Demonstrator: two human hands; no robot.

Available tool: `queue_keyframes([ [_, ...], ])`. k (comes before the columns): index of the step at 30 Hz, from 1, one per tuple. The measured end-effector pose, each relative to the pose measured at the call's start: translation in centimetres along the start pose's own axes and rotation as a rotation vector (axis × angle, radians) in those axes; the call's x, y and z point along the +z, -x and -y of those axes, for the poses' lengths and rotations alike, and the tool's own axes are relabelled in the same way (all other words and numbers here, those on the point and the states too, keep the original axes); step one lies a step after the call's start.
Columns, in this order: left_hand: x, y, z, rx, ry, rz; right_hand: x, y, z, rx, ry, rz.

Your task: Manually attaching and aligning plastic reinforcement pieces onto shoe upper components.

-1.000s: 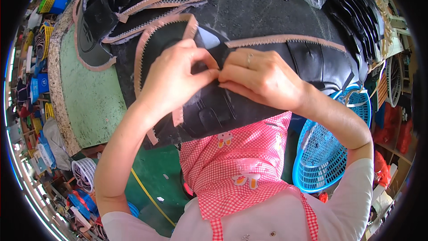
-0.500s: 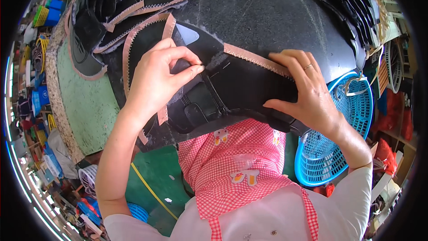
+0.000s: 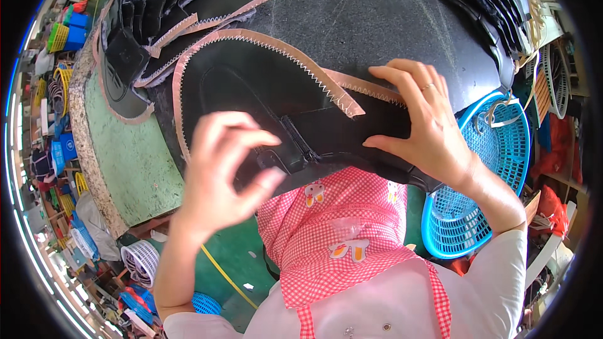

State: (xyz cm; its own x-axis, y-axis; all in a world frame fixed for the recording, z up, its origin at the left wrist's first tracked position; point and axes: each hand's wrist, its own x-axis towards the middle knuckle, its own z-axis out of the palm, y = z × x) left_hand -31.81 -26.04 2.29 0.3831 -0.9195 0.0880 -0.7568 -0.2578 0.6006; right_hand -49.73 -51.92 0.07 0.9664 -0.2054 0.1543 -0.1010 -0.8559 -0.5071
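Black rubber sheeting covered the worktop [image 3: 377, 25], and on its near edge lay the large black shoe upper [image 3: 264, 94], flat, with a tan zigzag-cut trim running round its outline. Stacks of similar black cut pieces [image 3: 157, 19] sat at the far left, well apart from the hands, and a blue plastic basket [image 3: 483, 188] stood just beside the worktop on the person's right.

As to progress, the upper looked largely assembled: trim on, a stitched strap section [image 3: 295, 144] in place near the middle. What remained I could not say for certain, since the near edge was hidden behind the left hand and the pink checked apron [image 3: 339, 238].

The right hand [image 3: 427, 125] lay spread, fingers and palm pressing the right end of the upper down against the worktop, gripping nothing. The left hand [image 3: 226, 169] hovered above the near edge, half open with fingers loosely curled, holding nothing that I could see.

Half a second earlier the left hand had been pinching the trim at the middle of the piece; it had since let go and lifted clear, while the right hand had stayed on the right end and the upper had been spread flatter.
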Motion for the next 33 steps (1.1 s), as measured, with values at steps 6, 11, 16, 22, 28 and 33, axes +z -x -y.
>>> queue_keyframes([
  [6, 2.8, 1.2, -1.2, 0.067, -0.277, 0.083, 2.7, -0.1, 1.8, -0.368, -0.182, 0.066],
  [11, 4.3, 1.4, -1.3, 0.087, -0.366, 0.028, 5.7, -1.6, 1.5, -0.494, -0.148, -0.015],
  [16, 4.8, 1.8, -0.4, 0.142, -0.325, -0.123, 5.8, -2.3, 1.7, -0.534, -0.129, -0.046],
  [22, 4.9, 1.4, -0.5, 0.151, -0.314, -0.203, 6.0, -2.1, 1.3, -0.543, -0.172, -0.083],
  [28, 5.1, 1.4, -0.1, 0.179, -0.196, -0.25, 5.8, -2.1, 1.6, -0.477, -0.231, -0.033],
  [33, 5.6, 1.5, 0.0, 0.187, -0.165, -0.312, 5.8, -2.3, 2.5, -0.419, -0.169, -0.025],
])
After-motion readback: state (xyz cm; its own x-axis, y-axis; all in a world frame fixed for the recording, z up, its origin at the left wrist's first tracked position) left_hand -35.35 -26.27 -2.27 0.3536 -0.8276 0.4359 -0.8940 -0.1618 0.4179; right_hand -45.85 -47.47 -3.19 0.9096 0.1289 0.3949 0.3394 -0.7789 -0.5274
